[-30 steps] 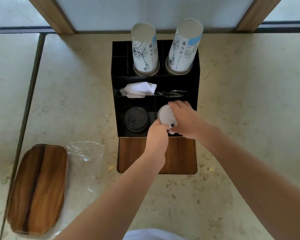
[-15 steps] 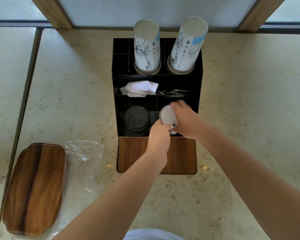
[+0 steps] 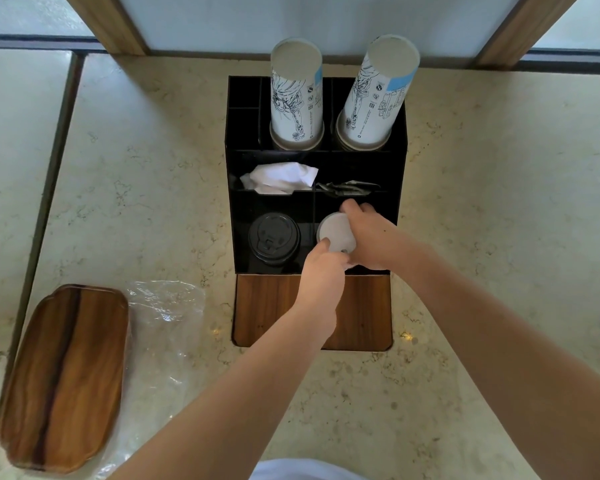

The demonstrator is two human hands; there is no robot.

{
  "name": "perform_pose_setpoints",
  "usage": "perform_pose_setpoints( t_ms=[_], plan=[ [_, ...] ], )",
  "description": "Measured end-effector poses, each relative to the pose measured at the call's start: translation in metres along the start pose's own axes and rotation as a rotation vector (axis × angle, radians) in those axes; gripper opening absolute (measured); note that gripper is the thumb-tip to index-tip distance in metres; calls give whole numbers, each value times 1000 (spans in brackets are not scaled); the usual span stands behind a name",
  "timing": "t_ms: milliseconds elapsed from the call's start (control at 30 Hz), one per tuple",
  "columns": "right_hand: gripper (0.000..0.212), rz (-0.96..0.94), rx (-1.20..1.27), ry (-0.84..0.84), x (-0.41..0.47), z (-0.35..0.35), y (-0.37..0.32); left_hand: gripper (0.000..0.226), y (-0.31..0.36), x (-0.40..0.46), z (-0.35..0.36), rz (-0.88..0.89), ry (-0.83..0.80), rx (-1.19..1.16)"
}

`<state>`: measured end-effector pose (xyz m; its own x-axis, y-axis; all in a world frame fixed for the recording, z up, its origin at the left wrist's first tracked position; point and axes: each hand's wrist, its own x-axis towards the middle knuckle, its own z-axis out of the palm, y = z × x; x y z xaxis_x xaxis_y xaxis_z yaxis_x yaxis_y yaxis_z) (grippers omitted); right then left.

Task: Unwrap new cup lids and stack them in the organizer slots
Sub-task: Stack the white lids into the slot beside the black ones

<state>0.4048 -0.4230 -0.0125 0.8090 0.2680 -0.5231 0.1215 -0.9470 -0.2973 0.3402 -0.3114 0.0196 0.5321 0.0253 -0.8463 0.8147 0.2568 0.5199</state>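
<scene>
A black organizer [image 3: 397, 174] stands on a wooden base [image 3: 267, 306] on the marble counter. White cup lids [image 3: 333, 232] sit in its front right slot. My right hand [image 3: 371, 237] grips them from the far and right side. My left hand [image 3: 323, 271] holds their near edge with fingers curled. Both hands are over that slot. A stack of black lids [image 3: 273, 237] fills the front left slot. An empty clear plastic wrapper [image 3: 163, 323] lies flat on the counter to the left.
Two tall stacks of printed paper cups [image 3: 297, 95] [image 3: 374, 95] stand in the organizer's back slots. White napkins [image 3: 279, 178] and dark packets [image 3: 347, 188] fill the middle row. A wooden tray [image 3: 63, 375] lies at the near left. A wall and wooden frame run behind.
The white lids have sunk a little lower into the front right slot under both hands. My view has shifted slightly; the hands keep their hold.
</scene>
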Motion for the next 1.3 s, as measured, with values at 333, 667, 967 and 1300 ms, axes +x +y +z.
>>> perform_pose_setpoints(
  t_ms=[333,667,967,1300],
  plan=[
    [62,-113,-186,5,4,-7,1,53,-1,4,4,-11,-63,255],
    [77,-26,-223,24,-9,1,-4,68,-7,-6,-1,-6,-68,168],
    [76,-48,-185,47,-1,5,-5,78,-6,-11,-5,33,-58,61],
    [89,-133,-167,-8,9,10,6,72,-10,2,-5,47,-34,58]
  ],
)
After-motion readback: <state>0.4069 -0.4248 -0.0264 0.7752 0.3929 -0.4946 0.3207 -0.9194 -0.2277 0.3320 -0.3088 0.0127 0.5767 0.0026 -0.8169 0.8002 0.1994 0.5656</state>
